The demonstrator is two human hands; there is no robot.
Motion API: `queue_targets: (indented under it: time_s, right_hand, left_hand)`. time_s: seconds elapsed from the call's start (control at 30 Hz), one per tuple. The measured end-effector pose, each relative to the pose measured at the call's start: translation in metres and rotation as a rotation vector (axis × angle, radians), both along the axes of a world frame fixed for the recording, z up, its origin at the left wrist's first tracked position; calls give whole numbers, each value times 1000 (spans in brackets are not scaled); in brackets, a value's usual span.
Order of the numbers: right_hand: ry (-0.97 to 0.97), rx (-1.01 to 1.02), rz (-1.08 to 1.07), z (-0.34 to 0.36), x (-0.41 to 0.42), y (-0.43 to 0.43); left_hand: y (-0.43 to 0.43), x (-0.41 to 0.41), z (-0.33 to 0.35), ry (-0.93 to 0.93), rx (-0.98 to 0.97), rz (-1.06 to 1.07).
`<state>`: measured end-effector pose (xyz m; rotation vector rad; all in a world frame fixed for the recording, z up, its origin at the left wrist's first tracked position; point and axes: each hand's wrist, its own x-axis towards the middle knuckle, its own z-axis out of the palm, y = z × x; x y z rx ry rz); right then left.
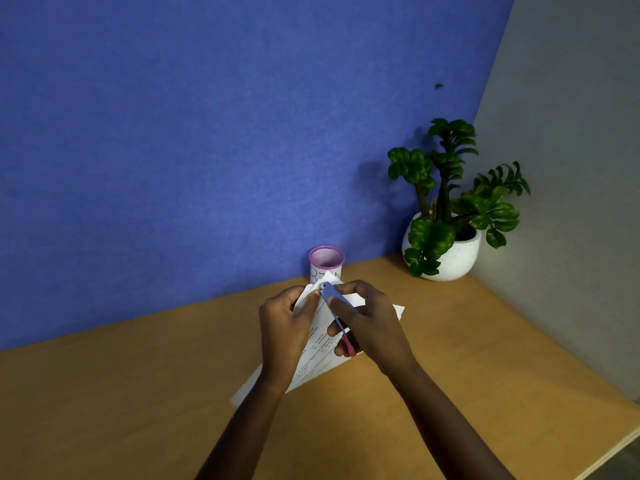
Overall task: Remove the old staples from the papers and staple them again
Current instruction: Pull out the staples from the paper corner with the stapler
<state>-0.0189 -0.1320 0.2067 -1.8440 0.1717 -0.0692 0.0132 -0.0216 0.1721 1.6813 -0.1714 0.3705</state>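
Our left hand [285, 320] pinches the papers [320, 344] at their lifted corner; our right hand [367, 323] clamps the stapler [333, 299] there, probably over the staple. We squeeze squarely.

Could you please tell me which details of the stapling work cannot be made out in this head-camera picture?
- The staple itself: too small, at the corner of the papers covered by the fingertips of both hands.
- The tool: the right hand hides most of it, so stapler or remover is unclear.
- The printed text: too small and blurred.
- Inside the pen cup: contents not visible.
- The left hand covers the papers' left edge.
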Motion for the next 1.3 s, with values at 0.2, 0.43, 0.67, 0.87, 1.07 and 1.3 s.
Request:
queue_targets:
  time_s: [0.2, 0.43, 0.67, 0.87, 1.07, 1.3]
  right_hand:
    - [-138, -265, -37, 0, -1, 0]
    - [-210, -443, -129, 3, 5, -14]
    - [-146, -272, -6, 7, 2, -19]
    - [-106, -243, 56, 9, 0, -16]
    - [-130, -280, 67, 10, 0, -14]
    - [-243, -604, 2, 4, -2, -10]
  left_hand:
    - [1, 1, 5, -36, 61, 22]
    - [2, -1, 8, -14, 29, 1]
    - [1, -5, 17, 139, -162, -102]
    - [1, -7, 22, 172, -211, -144]
    - [2, -3, 21, 155, -157, -146]
    - [4, 1, 15, 153, -71, -130]
